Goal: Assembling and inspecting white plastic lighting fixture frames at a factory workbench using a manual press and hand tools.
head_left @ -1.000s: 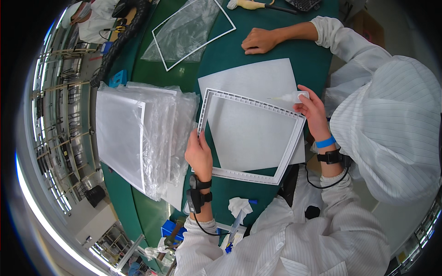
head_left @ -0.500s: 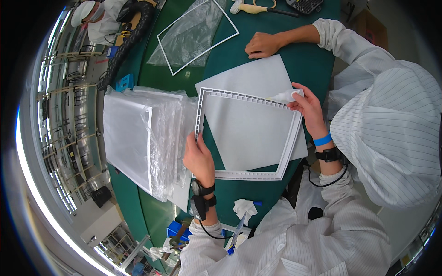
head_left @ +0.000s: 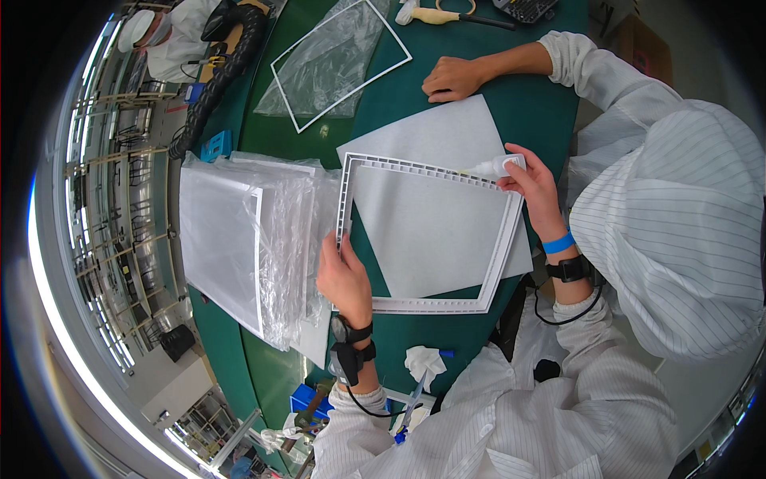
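White rectangular frame (head_left: 431,306) sits over a pale sheet (head_left: 431,231) on a green worktop (head_left: 391,339); the left hand's (head_left: 345,275) fingers grip its left side, the right hand's (head_left: 536,188) grasp a small white nozzle bottle (head_left: 495,167) at its far rail.

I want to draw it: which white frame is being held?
The ribbed frame, pinched in the left hand. The thinner frame lies over clear plastic, with no hand on it.

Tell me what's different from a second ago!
The right hand brought the white bottle closer to the far edge of the frame. The frame and the white sheet beneath turned slightly counterclockwise. The left hand still holds the frame; nothing was let go.
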`<state>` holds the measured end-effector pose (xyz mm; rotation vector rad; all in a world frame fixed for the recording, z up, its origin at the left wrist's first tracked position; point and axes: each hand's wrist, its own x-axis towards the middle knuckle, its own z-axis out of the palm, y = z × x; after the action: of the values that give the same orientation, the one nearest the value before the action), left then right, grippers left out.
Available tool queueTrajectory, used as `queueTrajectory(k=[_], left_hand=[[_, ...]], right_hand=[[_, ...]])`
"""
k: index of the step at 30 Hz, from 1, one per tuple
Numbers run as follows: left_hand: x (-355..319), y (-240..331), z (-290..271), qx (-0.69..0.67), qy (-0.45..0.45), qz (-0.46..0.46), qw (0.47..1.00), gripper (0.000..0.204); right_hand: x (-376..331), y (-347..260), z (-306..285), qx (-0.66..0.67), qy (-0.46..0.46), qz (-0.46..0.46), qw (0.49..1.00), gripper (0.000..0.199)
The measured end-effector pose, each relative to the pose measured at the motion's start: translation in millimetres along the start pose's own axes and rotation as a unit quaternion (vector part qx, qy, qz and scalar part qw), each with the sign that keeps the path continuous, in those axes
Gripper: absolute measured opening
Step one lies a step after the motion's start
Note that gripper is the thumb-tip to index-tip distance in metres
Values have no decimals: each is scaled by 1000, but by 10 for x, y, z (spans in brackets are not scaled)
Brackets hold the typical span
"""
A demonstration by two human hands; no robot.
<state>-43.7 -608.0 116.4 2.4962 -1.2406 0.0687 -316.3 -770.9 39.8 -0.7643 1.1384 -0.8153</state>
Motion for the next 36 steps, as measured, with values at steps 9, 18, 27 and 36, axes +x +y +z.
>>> queueTrajectory(k=[9,18,27,36], left_hand=[[-10,-10,7,8,1,5,1000,12],[-10,-50,50,2,9,11,1000,12],[-15,-86,77,7,1,8,1000,12],[-11,-71,64,3,-6,1,1000,12]], right_hand=[[-60,-77,51,-66,12,-47,997,43],[-154,-264,155,-189,7,-147,971,42],[-205,-363,251,-262,23,-222,939,42],[-218,-380,272,-304,17,-267,914,42]])
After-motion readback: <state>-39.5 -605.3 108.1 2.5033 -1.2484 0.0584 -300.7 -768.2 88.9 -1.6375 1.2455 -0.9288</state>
